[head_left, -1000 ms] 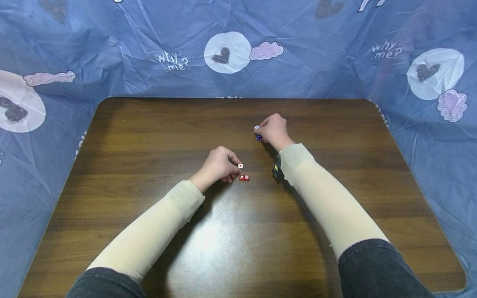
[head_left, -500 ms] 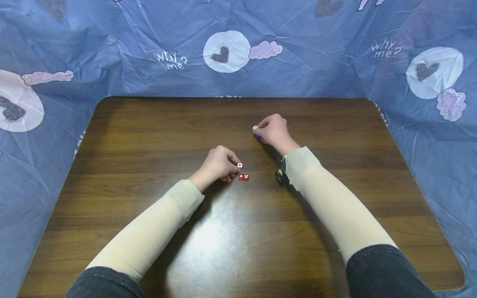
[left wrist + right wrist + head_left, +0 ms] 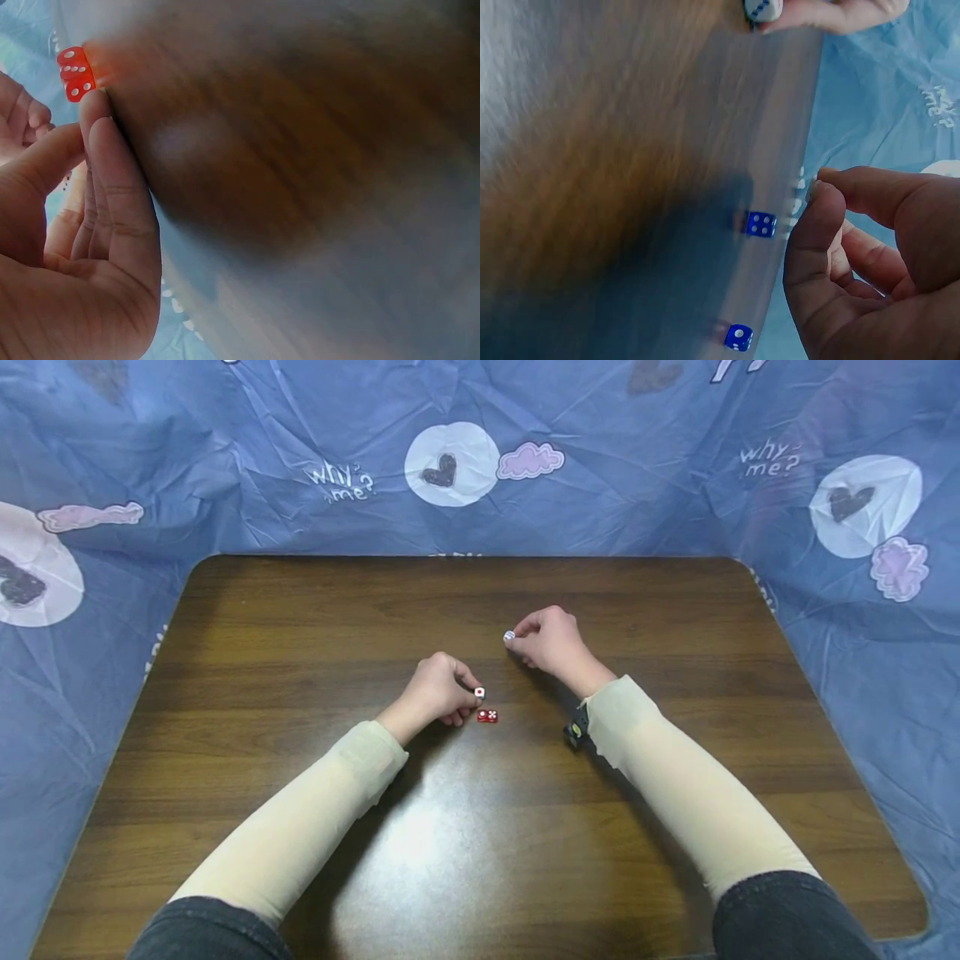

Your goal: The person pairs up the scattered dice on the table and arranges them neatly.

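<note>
Pinching one white die with the left hand, another white die with the right hand. Keep both grips light, without nudging the red dice.

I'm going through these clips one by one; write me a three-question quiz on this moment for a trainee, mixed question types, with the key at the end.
1. How many blue dice show in the right wrist view? (a) one (b) two (c) four
2. True or false: the left hand pinches a blue die.
3. Fill in: in the head view, the pair of dice just below the die at the left hand is coloured ___.

Key:
1. b
2. False; it pinches a white die that shows a red dot in the head view.
3. red
</note>
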Demonstrator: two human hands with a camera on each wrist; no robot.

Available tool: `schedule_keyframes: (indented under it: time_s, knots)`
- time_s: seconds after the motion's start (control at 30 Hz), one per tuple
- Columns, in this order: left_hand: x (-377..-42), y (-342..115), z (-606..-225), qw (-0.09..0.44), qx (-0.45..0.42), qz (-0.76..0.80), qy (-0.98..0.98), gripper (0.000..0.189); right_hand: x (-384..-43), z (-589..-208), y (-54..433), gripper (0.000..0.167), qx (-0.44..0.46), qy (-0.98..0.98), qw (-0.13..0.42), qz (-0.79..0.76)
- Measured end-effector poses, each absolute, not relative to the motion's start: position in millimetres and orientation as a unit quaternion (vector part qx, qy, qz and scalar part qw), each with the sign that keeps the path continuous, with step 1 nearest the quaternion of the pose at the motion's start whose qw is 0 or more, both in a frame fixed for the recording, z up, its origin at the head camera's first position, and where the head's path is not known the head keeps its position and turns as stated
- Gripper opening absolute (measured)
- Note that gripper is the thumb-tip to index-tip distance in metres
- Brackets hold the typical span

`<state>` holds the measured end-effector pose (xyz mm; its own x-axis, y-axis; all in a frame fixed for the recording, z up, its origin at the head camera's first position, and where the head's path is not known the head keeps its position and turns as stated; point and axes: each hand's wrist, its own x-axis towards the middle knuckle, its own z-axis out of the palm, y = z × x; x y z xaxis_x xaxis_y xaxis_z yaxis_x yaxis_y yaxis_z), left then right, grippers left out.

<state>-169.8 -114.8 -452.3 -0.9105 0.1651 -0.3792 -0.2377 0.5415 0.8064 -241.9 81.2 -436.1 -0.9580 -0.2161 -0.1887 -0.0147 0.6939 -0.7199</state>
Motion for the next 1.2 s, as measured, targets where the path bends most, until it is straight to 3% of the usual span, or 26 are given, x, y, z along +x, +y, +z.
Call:
schedule_keyframes:
  time_s: [0.57, 1.2]
  knots:
    - [-170, -114, -453, 0.204, -0.016, 0.478, 0.854, 0.01, -204, -448, 81, 0.01, -0.16, 0.911, 0.15, -0.35]
    - [-171, -114, -452, 0.211, 0.0, 0.472, 0.856, 0.009, -196, -452, 75, 0.008, -0.202, 0.903, 0.203, -0.321]
